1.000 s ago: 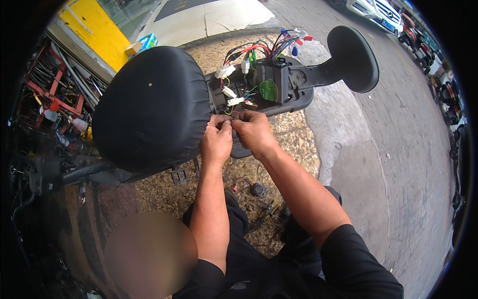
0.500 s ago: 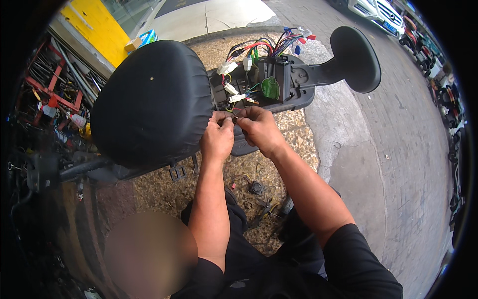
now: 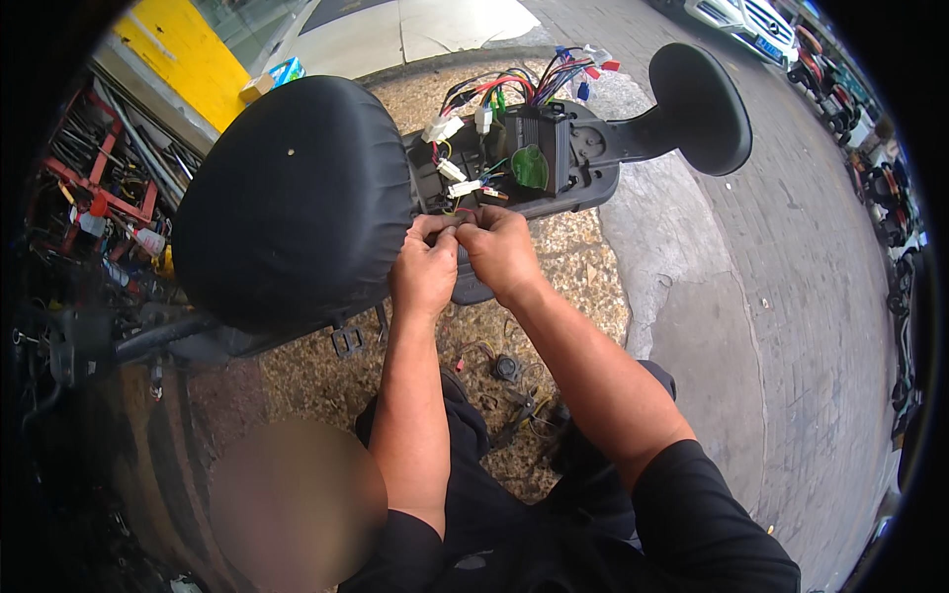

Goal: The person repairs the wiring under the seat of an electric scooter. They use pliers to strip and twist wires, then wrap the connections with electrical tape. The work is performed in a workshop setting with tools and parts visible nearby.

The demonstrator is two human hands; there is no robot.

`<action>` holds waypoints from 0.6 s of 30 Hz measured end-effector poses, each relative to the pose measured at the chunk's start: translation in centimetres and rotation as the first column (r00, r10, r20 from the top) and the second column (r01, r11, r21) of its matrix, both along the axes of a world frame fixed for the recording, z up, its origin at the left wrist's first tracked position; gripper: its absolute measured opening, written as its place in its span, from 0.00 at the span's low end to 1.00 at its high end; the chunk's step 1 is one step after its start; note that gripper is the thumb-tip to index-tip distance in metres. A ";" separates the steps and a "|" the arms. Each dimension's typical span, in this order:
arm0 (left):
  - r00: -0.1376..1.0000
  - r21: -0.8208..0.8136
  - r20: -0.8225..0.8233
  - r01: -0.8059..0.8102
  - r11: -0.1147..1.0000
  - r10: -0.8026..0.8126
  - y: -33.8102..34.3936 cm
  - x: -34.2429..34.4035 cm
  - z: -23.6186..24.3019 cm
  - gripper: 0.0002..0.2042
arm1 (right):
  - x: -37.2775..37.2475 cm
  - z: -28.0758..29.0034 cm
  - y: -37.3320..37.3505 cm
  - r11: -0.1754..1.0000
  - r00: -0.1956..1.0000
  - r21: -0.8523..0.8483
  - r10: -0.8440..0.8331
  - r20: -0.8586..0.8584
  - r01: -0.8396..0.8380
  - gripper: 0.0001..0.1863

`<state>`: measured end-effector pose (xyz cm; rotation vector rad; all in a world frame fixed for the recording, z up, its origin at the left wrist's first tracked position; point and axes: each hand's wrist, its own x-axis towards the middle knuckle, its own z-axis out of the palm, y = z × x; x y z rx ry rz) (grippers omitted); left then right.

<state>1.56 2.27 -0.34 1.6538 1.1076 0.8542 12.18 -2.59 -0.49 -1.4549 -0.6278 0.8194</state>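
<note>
My left hand (image 3: pixel 427 267) and my right hand (image 3: pixel 499 252) meet at the near edge of a scooter's open rear compartment (image 3: pixel 430 188). Both are closed in a pinch, fingertips almost touching, on thin wires (image 3: pixel 465 210) that run down from the compartment; the gripped ends are hidden by the fingers. Just beyond lie white plug connectors (image 3: pixel 464 188). A black finned controller box (image 3: pixel 547 138) with a green sticker (image 3: pixel 530 167) sits to their right. From it a bundle of coloured wires (image 3: pixel 514 87) arches up. The black padded seat (image 3: pixel 287 208) is left of my hands.
A black padded backrest (image 3: pixel 700 109) sticks out at the scooter's right end. Below my hands, a small round black part with wires (image 3: pixel 506 368) and pliers-like tools (image 3: pixel 516 420) lie on the pebbled ground. A red rack of tools (image 3: pixel 104 148) stands far left; a white car (image 3: pixel 746 25) is far right.
My right hand has drawn in closer to the left, its fingers now more curled together. The whole view has shifted slightly, so the scooter sits a little further left and up.
</note>
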 end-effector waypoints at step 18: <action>0.999 -0.181 0.046 0.021 0.983 -0.013 0.2 -0.2 0.0 0.12 | 2.9 1.1 -2.3 0.943 0.593 0.259 -0.088 0.800 -0.209 0.13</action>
